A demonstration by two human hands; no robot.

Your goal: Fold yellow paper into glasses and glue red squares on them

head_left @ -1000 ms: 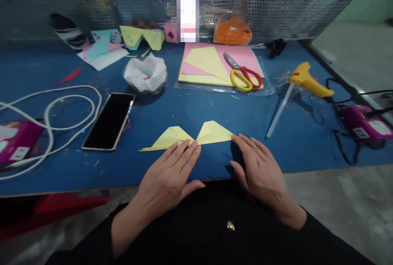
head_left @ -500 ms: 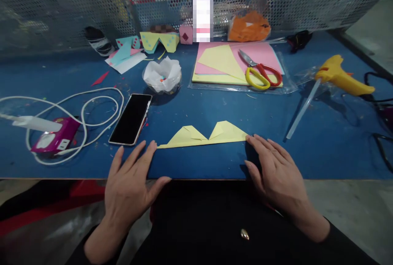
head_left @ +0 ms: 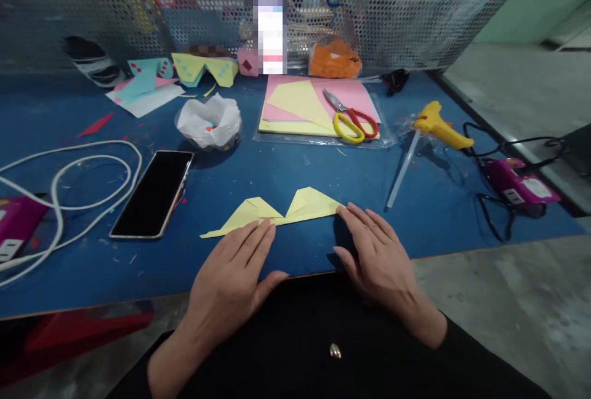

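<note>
A folded strip of yellow paper (head_left: 308,205) lies near the front edge of the blue table, with two peaks pointing away from me and a V-shaped dip between them. My left hand (head_left: 235,270) rests with its fingers stretched out, the fingertips on the paper's lower edge close to the middle. Flat at the right end of the strip lies my right hand (head_left: 378,254), its fingertips touching the paper's corner and its thumb held apart. Neither hand grips anything.
A smartphone (head_left: 153,194) and white cable (head_left: 55,193) lie left. Scissors (head_left: 353,122) sit on packed coloured paper (head_left: 295,103). Behind stand a paper-lined bowl (head_left: 207,122) and yellow paper glasses (head_left: 205,68). A yellow glue gun (head_left: 441,125) and purple power strip (head_left: 519,185) are at right.
My left hand has slid right along the paper's lower edge, from its left end to near the middle. My right hand stays at the right end. The view has turned rightward.
</note>
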